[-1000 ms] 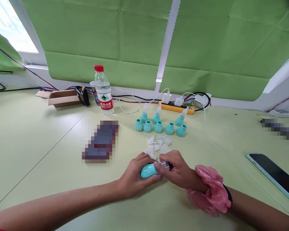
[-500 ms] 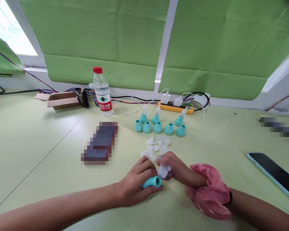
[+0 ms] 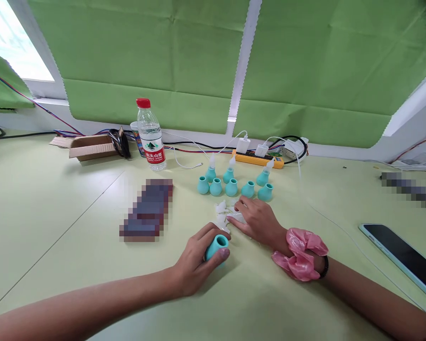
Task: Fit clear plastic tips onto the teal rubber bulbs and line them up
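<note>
My left hand is closed around a teal rubber bulb, its open mouth facing up and to the right, just above the table. My right hand, with a pink scrunchie on the wrist, lies over a small pile of clear plastic tips, fingers curled down onto them; what they grip is hidden. Beyond the pile stand several teal bulbs, three of them fitted with clear tips.
A water bottle and a cardboard box stand at the back left. A yellow power strip with chargers and cables lies behind the bulbs. A phone lies at the right. A blurred dark object lies left of centre.
My right hand has left the bulb and moved forward onto the pile of clear tips. The left hand has turned the bulb so that its mouth points upward.
</note>
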`<state>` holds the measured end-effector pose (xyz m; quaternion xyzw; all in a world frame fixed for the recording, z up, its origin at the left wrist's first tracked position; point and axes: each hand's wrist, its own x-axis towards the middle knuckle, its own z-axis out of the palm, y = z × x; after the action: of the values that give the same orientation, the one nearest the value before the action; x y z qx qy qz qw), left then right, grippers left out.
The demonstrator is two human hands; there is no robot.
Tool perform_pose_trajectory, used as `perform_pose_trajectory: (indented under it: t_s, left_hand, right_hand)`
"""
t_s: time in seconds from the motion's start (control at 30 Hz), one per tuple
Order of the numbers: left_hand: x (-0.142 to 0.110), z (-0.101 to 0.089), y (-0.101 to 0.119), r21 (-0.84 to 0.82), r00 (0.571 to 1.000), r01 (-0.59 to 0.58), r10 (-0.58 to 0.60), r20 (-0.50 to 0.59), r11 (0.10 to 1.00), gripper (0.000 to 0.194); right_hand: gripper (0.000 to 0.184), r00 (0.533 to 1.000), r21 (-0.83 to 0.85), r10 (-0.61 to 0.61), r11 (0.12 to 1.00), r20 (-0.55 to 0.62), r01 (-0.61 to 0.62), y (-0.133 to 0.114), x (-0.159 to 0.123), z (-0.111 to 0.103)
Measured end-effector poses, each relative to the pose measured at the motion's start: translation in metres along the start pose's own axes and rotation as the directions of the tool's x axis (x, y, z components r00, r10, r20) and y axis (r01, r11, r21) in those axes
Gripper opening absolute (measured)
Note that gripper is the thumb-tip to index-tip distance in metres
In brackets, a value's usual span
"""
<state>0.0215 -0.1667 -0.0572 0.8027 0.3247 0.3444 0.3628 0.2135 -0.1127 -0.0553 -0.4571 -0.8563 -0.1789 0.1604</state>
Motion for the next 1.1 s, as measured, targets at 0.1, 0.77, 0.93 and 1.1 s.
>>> perform_pose_trajectory:
  t_s: [0.1,0.77,0.93,1.1]
  left_hand:
    - [0.002,0.004,-0.002,-0.040,0.988,0.143,-0.145,-0.060,0.989,0.024]
    - [0.001,0.010,0.000,0.311,0.981,-0.192,0.177,0.074,0.931,0.033]
    - [0.001,0.012,-0.003,0.306,0.977,-0.197,0.159,0.144,0.932,0.039]
    - [-0.002,0.011,-0.006,0.294,0.978,-0.204,0.204,0.032,0.934,0.027]
  right_hand:
    - [0.028,0.997,0.208,0.014,0.978,-0.077,0.003,-0.002,0.000,-0.010]
    - [0.036,0.918,0.126,0.350,0.918,0.188,-0.376,0.074,0.008,-0.090]
    - [0.033,0.779,-0.195,0.545,0.839,0.312,-0.509,0.117,0.005,-0.077]
    - [0.031,0.709,-0.206,0.563,0.822,0.424,-0.530,0.129,0.005,-0.052]
